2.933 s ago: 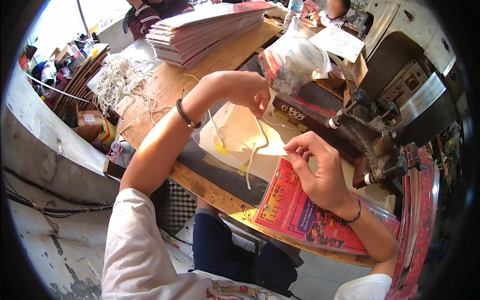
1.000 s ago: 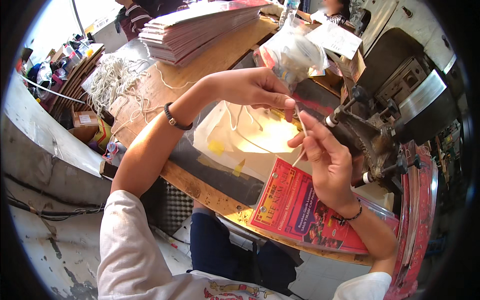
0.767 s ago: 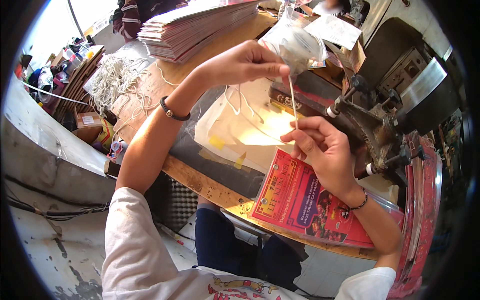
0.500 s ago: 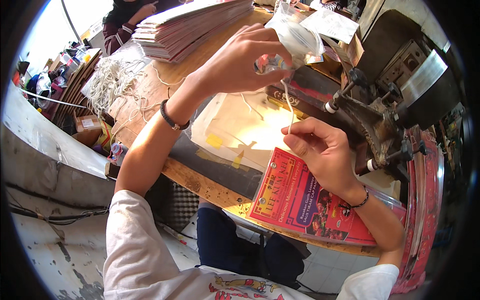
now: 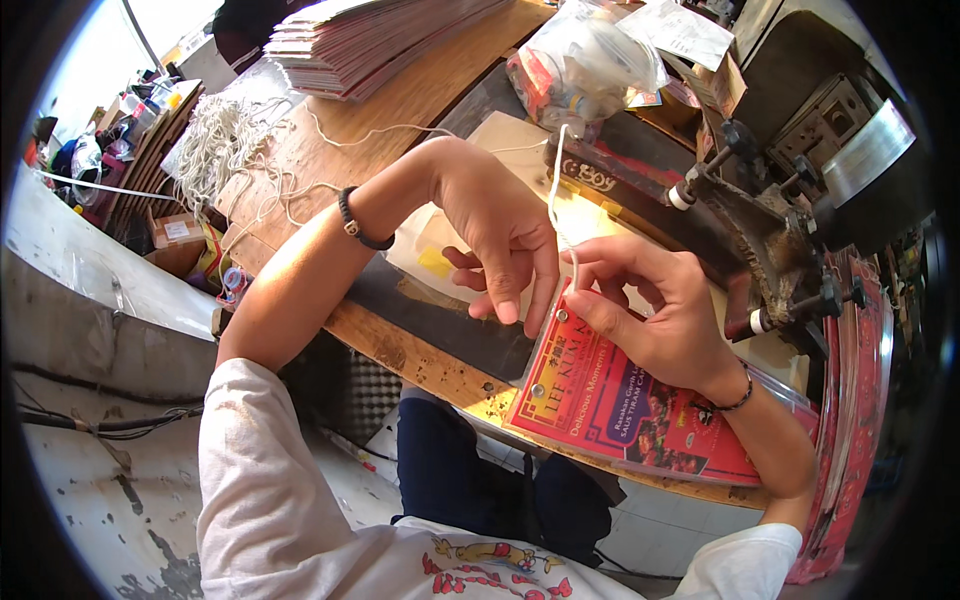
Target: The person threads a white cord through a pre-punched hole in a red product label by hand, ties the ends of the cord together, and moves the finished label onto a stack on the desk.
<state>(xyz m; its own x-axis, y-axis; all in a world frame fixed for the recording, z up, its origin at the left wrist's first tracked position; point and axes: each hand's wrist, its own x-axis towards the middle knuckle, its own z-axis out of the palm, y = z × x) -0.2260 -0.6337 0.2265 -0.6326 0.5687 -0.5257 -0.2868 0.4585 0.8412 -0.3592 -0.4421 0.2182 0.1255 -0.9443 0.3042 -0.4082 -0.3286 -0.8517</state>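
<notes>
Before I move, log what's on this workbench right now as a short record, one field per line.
Left hand: hand open, nothing visible in it, beside the sign's upper left corner
Right hand: hand pinching white cord beside that corner
Sign: red printed sign at the near edge of the wooden workbench, partly under the right hand
Eyelets: two metal ones, including a corner eyelet; threading unclear
Far left: heap of white cords
Far side: stack of boards, clear plastic bag
</notes>
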